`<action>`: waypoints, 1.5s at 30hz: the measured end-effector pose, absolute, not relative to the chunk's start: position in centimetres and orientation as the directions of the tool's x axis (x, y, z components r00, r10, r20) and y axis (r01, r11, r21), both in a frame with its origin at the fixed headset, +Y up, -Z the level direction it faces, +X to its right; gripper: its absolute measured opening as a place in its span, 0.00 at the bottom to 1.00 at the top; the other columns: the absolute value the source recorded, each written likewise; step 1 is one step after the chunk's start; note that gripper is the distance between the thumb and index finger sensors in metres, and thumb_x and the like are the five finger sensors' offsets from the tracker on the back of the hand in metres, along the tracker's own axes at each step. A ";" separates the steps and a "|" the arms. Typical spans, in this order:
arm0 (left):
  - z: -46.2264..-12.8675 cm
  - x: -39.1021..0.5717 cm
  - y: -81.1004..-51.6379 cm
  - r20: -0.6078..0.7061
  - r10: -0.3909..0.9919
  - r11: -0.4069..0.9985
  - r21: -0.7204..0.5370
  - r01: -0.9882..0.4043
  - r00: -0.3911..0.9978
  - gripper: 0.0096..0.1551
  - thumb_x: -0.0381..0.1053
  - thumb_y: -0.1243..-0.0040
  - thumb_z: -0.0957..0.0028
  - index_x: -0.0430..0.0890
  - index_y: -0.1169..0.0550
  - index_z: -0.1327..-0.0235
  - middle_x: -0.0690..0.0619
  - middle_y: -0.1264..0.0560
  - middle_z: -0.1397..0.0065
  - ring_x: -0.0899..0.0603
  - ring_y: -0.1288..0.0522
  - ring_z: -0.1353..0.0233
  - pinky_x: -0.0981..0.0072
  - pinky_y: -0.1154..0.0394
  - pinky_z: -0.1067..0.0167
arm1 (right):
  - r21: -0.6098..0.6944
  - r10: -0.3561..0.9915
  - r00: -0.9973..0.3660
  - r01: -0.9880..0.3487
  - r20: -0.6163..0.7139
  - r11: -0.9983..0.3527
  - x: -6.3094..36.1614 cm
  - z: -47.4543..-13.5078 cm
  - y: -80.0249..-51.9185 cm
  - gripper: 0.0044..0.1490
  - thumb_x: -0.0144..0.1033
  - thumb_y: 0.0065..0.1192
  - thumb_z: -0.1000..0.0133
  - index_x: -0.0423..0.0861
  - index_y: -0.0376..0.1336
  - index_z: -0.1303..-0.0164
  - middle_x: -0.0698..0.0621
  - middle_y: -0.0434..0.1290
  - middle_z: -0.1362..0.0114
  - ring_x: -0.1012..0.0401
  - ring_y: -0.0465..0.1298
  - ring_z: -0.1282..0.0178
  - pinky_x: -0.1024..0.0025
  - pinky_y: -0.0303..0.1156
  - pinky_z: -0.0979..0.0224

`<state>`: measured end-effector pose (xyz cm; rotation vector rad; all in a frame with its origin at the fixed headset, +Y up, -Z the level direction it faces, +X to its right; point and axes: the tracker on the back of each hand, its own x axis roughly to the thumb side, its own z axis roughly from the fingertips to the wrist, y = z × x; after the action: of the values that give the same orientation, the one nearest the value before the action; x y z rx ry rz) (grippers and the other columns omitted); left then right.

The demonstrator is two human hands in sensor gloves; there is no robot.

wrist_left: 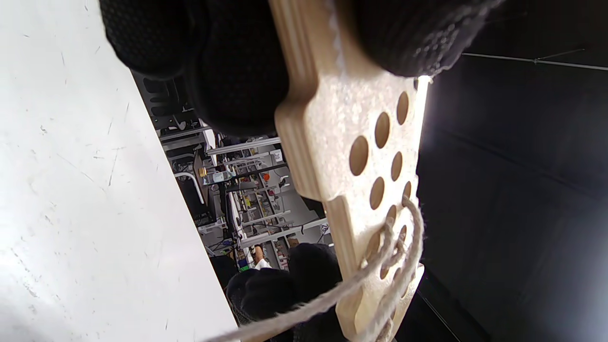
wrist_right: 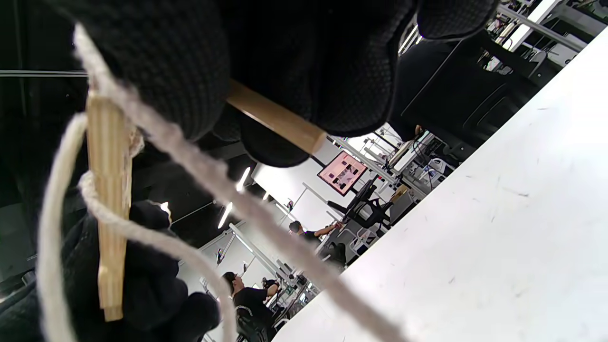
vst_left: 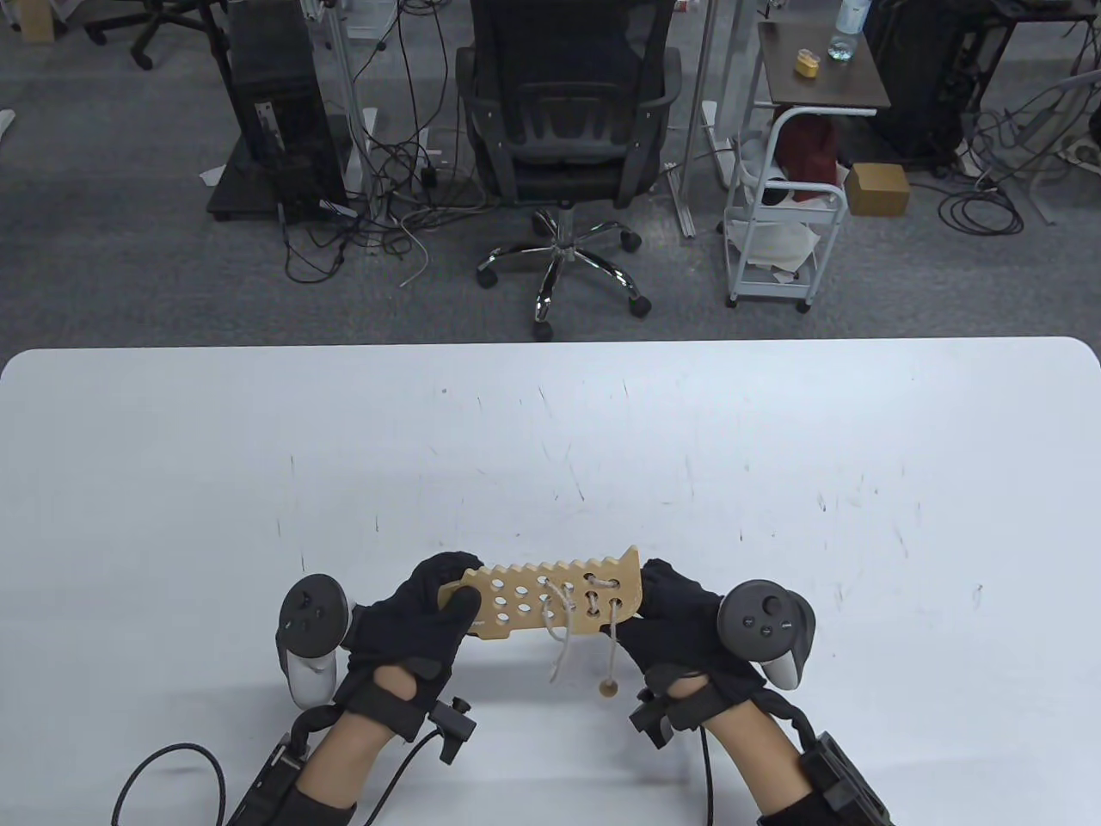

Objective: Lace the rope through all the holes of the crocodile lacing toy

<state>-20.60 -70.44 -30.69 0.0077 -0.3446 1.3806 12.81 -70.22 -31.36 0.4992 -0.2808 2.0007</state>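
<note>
A flat wooden crocodile lacing board [vst_left: 550,598] with a toothed upper edge and several round holes is held above the white table [vst_left: 550,447] near its front edge. My left hand [vst_left: 430,607] grips its left end, thumb over the face. My right hand [vst_left: 667,615] grips its right end. A beige rope [vst_left: 563,641] is laced through the holes at the right part of the board; two ends hang below it, one tipped with a wooden bead [vst_left: 608,687]. In the left wrist view the board [wrist_left: 361,180] shows empty holes near my fingers and the rope [wrist_left: 380,266] further along. The right wrist view shows the board's edge [wrist_right: 108,199] and the rope [wrist_right: 199,166] crossing under my fingers.
A black office chair [vst_left: 568,146] stands beyond the table's far edge, with a white trolley [vst_left: 778,215] to its right and a computer tower [vst_left: 275,112] with cables to its left. Each wrist carries a cabled camera mount near the table's front edge.
</note>
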 end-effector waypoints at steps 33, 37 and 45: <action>-32.1 -23.3 -71.4 0.161 0.973 0.179 -0.068 -0.982 0.166 0.30 0.58 0.37 0.57 0.52 0.26 0.40 0.55 0.19 0.45 0.46 0.16 0.54 0.48 0.26 0.38 | -0.183 0.839 -0.400 -0.916 0.369 -0.356 18.8 -32.9 -69.2 0.26 0.41 0.77 0.52 0.51 0.75 0.43 0.50 0.85 0.44 0.47 0.79 0.39 0.37 0.60 0.28; -32.3 -23.8 -71.6 0.149 0.974 0.177 -0.050 -0.983 0.168 0.30 0.58 0.37 0.57 0.52 0.26 0.40 0.55 0.19 0.45 0.46 0.16 0.54 0.48 0.26 0.38 | -0.204 0.848 -0.391 -0.919 0.359 -0.338 19.4 -32.9 -69.1 0.27 0.41 0.77 0.52 0.51 0.75 0.43 0.50 0.85 0.44 0.48 0.79 0.39 0.37 0.60 0.28; -32.7 -24.6 -71.9 0.127 0.978 0.171 -0.018 -0.985 0.168 0.30 0.58 0.37 0.57 0.52 0.26 0.40 0.55 0.19 0.45 0.46 0.16 0.54 0.48 0.26 0.38 | -0.236 0.853 -0.387 -0.918 0.350 -0.319 20.3 -33.0 -68.9 0.26 0.41 0.77 0.52 0.51 0.75 0.43 0.50 0.85 0.44 0.47 0.79 0.39 0.37 0.60 0.28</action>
<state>-24.64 -71.86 -32.65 0.0747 -0.1186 1.3976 20.35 -68.94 -33.02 0.1905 -0.4750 1.9146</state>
